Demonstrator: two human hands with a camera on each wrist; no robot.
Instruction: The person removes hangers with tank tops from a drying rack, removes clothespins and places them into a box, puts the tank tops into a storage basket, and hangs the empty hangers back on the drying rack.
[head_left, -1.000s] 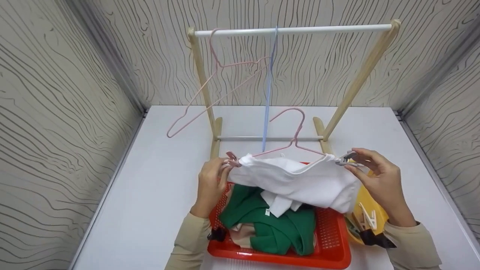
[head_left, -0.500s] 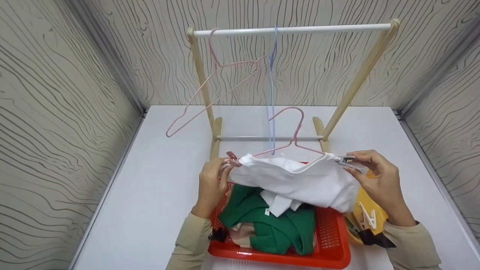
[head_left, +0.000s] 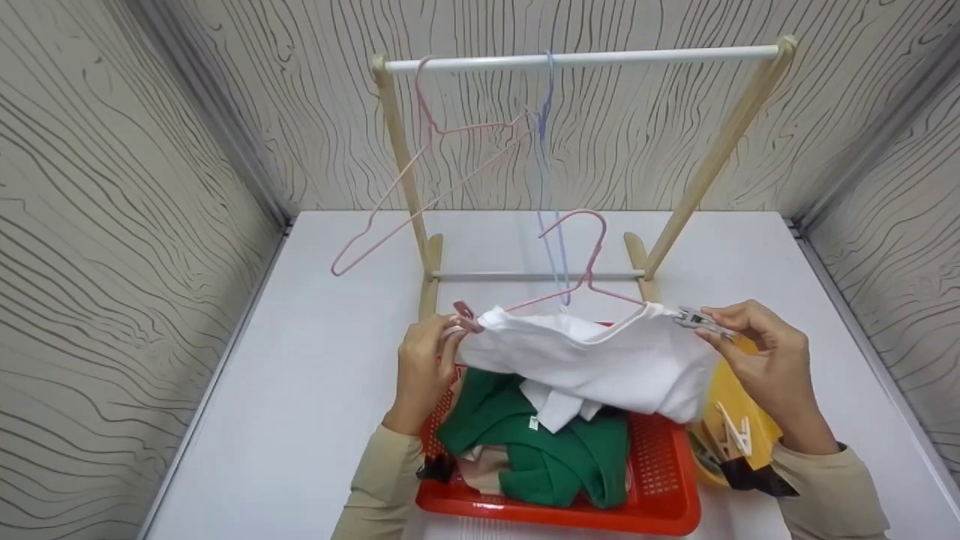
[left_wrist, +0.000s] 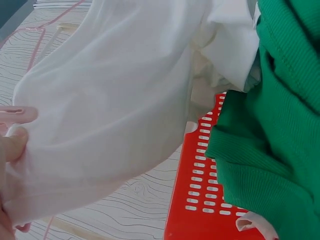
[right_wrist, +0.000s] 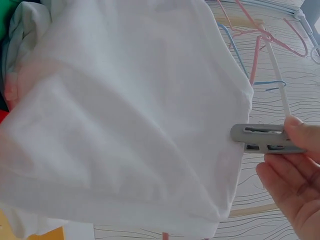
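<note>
A white shirt (head_left: pixel 600 367) hangs on a pink wire hanger (head_left: pixel 600 244) between the hands, over a red basket. At its left shoulder a pink clothespin (head_left: pixel 466 318) bites the cloth. My left hand (head_left: pixel 424 367) pinches the shirt there, with the thumb (left_wrist: pixel 15 142) on the cloth just below the clothespin; the other fingers are mostly hidden. At the opposite shoulder a grey clothespin (right_wrist: pixel 265 137) has its tip over the shirt's edge. My right hand (head_left: pixel 769 364) pinches the rear end of this clothespin between thumb and fingers.
Green clothing (head_left: pixel 555 465) lies in the red basket (head_left: pixel 664 517). A yellow container (head_left: pixel 757 420) with clothespins stands right of it. Behind, a wooden rack with a white rail (head_left: pixel 660 56) carries a pink hanger (head_left: pixel 397 187) and a blue hanger (head_left: pixel 547 112).
My right hand has shifted slightly right, and the grey clothespin has turned in its fingers. The blue hanger on the rail has swung round. My left hand stays nearly still.
</note>
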